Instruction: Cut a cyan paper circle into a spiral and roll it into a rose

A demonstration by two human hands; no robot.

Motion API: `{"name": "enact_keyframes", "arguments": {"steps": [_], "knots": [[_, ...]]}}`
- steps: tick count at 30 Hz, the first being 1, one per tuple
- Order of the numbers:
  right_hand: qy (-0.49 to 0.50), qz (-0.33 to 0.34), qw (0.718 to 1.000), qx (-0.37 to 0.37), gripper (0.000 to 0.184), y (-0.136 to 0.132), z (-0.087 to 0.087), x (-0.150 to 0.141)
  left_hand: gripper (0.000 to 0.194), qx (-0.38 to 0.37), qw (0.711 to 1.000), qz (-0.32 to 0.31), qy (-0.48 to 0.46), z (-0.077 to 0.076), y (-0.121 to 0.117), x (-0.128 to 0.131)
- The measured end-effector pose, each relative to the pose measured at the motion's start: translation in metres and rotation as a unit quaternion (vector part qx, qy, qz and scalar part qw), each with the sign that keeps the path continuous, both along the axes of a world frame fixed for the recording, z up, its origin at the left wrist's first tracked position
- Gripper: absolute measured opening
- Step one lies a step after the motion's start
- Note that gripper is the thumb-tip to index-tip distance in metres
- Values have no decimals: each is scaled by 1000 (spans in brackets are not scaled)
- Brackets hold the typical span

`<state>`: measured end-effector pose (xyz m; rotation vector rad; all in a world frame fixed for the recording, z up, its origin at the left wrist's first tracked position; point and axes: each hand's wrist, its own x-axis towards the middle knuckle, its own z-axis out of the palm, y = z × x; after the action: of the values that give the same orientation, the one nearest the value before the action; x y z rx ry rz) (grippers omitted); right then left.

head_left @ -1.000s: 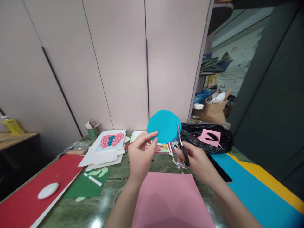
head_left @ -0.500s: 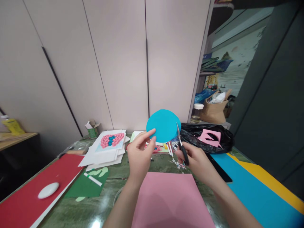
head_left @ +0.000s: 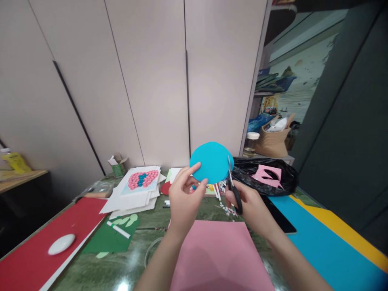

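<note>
A round piece of blue paper (head_left: 210,161) is held up above the table, pinched at its lower left edge by my left hand (head_left: 185,198). My right hand (head_left: 250,202) grips black-handled scissors (head_left: 235,194), whose blades point upward and lie against the right edge of the blue circle. Whether the blades are parted is hard to make out. Below both hands lies a pink sheet of paper (head_left: 222,254). Small paper scraps (head_left: 228,210) are scattered just beyond it.
Left are a red sheet (head_left: 27,250) with a white mouse (head_left: 61,244), a green sheet (head_left: 112,238) bearing a marker, and stacked white papers (head_left: 127,198). Right are a black plastic bag (head_left: 291,178) with pink offcuts, a dark tablet (head_left: 280,218) and a large blue sheet (head_left: 321,246).
My left hand and the blue circle have shifted slightly right and a little down. The scissors have moved slightly right too, staying at the circle's right edge.
</note>
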<state>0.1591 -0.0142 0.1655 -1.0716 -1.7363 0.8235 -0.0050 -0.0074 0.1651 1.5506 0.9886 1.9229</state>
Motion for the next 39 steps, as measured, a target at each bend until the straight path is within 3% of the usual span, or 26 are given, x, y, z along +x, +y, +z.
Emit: {"name": "enact_keyframes", "arguments": {"steps": [5, 39], "knots": [[-15, -25, 1000, 3, 36, 1, 0, 0, 34, -7, 1000, -8, 15, 1, -3, 0], [-79, -31, 996, 7, 38, 2, -4, 6, 21, -5, 999, 32, 1, 3, -2, -8]]}}
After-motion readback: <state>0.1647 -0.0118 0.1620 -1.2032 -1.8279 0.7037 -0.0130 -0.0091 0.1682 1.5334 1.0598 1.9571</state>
